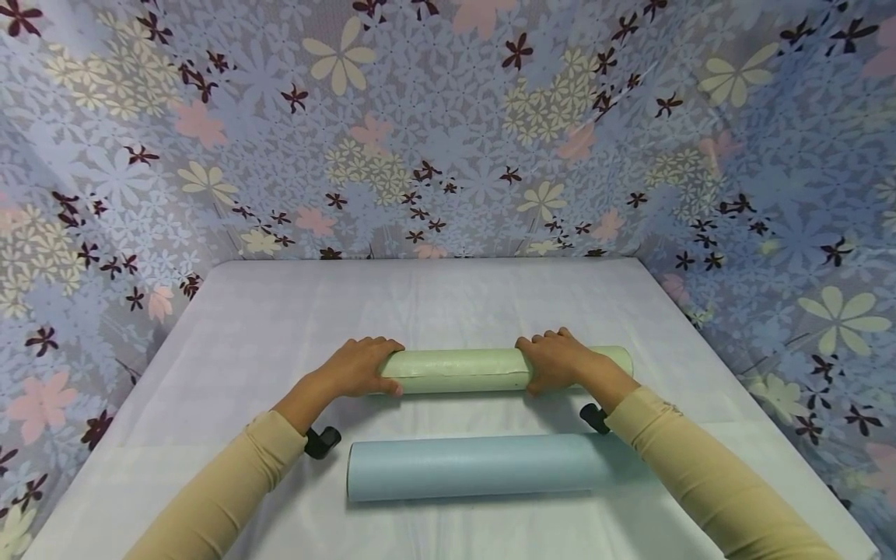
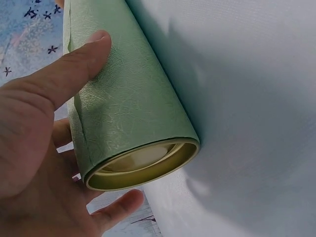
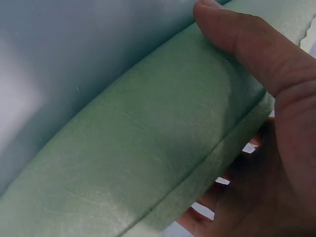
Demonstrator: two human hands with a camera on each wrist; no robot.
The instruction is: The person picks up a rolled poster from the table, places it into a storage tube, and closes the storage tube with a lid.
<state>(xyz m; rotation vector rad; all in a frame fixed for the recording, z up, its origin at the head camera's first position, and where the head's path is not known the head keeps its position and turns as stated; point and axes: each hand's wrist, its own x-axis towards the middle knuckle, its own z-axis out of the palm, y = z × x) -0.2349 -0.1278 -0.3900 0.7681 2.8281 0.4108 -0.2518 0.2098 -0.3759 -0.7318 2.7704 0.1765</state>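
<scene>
A long pale-green tube [image 1: 458, 370] lies crosswise on the table, with a seam running along its covering. Around its left end, my left hand [image 1: 361, 367] grips with the thumb on the near side and the fingers over the far side. In the left wrist view, that end of the green tube [image 2: 131, 108] has a recessed gold-coloured metal cap [image 2: 143, 160]. My right hand [image 1: 556, 362] holds the tube a little short of its right end; in the right wrist view the thumb [image 3: 237, 37] lies across the green surface and the other fingers are partly hidden behind it.
Nearer my body, a light-blue tube [image 1: 469, 467] lies roughly parallel to the green one, its right end beneath my right forearm. A white cloth covers the table [image 1: 420, 303]. Flower-patterned curtains [image 1: 448, 140] hang at the back and both sides.
</scene>
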